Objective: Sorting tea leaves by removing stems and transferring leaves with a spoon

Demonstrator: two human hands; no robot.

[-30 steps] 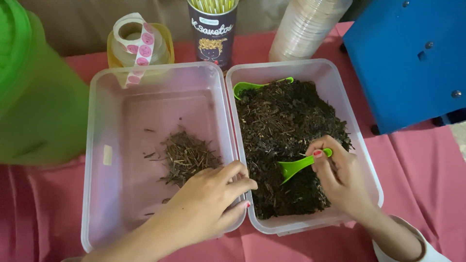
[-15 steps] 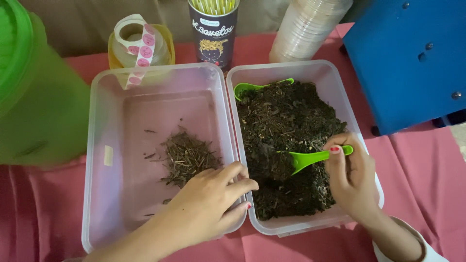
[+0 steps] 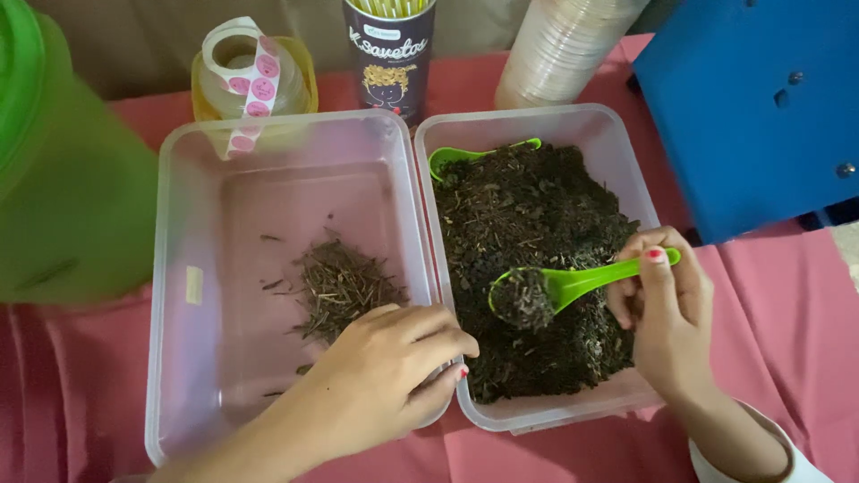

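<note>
Head view, right hand (image 3: 662,313) grip clamped on green scoop (image 3: 573,284) over soil tub (image 3: 617,134); left hand (image 3: 385,376) seemingly loose, empty, on tub wall (image 3: 428,268).

One head-worn camera looks steeply down from close above the worktop (image 3: 787,358). It faces forward across two clear tubs side by side.

A pink cloth (image 3: 787,358) covers the table, creased at the lower left. Along the top of the frame runs a dull beige backdrop (image 3: 134,45) — soft, even light, without hard shadows.
</note>
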